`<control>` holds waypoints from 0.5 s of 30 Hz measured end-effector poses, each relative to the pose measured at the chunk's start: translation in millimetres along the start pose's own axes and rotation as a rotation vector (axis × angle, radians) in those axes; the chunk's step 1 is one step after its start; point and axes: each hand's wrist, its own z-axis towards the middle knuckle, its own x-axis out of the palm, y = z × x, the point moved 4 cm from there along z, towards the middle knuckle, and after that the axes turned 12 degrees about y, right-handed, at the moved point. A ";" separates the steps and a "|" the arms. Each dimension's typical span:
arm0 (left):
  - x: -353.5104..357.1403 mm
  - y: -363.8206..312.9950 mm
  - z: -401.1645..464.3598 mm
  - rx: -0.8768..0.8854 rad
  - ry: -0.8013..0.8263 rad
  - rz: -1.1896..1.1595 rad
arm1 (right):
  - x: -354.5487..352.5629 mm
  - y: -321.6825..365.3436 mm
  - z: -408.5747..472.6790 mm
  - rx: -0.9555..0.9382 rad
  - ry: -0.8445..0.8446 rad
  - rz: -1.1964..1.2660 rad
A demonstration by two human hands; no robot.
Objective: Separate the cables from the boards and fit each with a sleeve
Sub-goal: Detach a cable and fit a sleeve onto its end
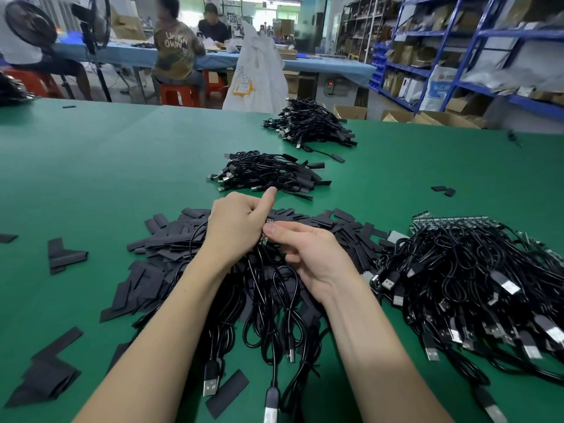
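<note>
A person's two bare forearms reach forward over a wide green-covered desk (pixel 91 166). Both hands meet at the centre, above a spread of flat black sleeve pieces (pixel 171 248). The left hand (pixel 235 227) is curled closed around the top of a bundle of thin black USB cables (pixel 274 303), its thumb sticking up. The right hand (pixel 305 254) pinches a small green circuit board (pixel 264 241) at the head of that bundle, between thumb and fingertips. The cables hang down toward the viewer, ending in silver plugs.

Just right of the hands lies a large tangled heap of black cables still joined to green board strips (pixel 470 270); this looks like the work left to do, and it is the biggest pile. Farther back sit two smaller heaps of cables with black sleeves on their ends, a nearer one (pixel 268 174) and a farther one (pixel 308 123), which appear finished. Judging by the piles, the job is partly done, with much remaining.

Beyond the desk, people sit on red stools at a blue bench. One shirt back reads roughly "OWN"; the rest is unclear. A white sack (pixel 259 71) bears handwriting and a yellow label, too small to read.
</note>
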 end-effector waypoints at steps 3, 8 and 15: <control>-1.9 1.2 0.1 -0.008 0.017 -0.133 | 2.9 2.2 -1.1 -0.024 0.032 0.101; -8.0 -1.0 -4.5 0.002 -0.052 0.107 | -7.5 8.2 -3.5 -0.071 -0.080 -0.055; 3.5 -19.5 -8.1 0.090 0.217 -0.164 | -24.5 12.2 -6.2 -0.131 -0.130 0.183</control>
